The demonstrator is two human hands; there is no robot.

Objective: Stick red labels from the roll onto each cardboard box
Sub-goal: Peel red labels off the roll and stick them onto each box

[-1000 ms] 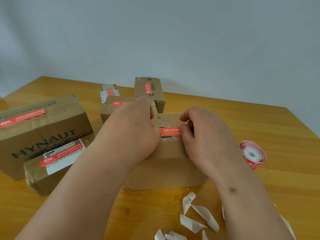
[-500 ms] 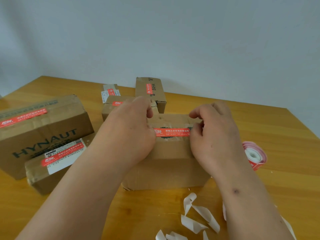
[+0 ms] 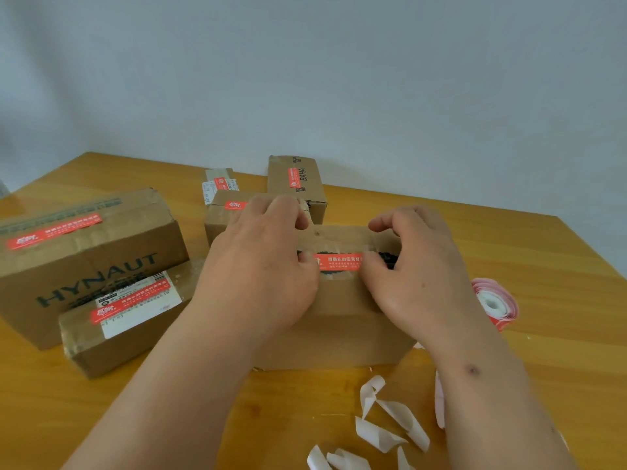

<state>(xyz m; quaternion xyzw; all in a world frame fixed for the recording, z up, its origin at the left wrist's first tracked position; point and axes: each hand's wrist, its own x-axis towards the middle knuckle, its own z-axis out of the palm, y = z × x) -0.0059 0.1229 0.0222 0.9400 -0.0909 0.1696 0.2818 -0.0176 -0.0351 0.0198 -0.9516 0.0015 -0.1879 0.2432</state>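
Right hand [image 3: 417, 276] has slid back left along the red label [image 3: 340, 261] since half a second ago, thumb now on the label's right part; less of the strip shows between the hands than before. Left hand [image 3: 261, 266] much the same spot, thumb tip on the label's left end.

Both hands sit on top of the middle box [image 3: 342, 320], fingers curled over its far edge, thumbs pressing the label flat; neither hand wraps around anything. Label lies across the box top between the two thumbs, over a dark printed mark; white Chinese text on it, too small to read.

Label roll [image 3: 497, 305] on the table [image 3: 543, 266] just right of the right wrist, on its side, not touched.

Big box [image 3: 88, 252] far left reads HYNAUT on its front, red label on top. Low box [image 3: 125, 320] in front of it has a red label across a white shipping sticker with a barcode. Behind the left hand a small box [image 3: 225, 215] with a red label partly hidden by the fingers. Flat box [image 3: 219, 181] behind that, red label and white sticker. Back box [image 3: 297, 184] reads BAHA, red label running lengthwise.

White curled backing strips [image 3: 390, 422] lie on the table near the right forearm
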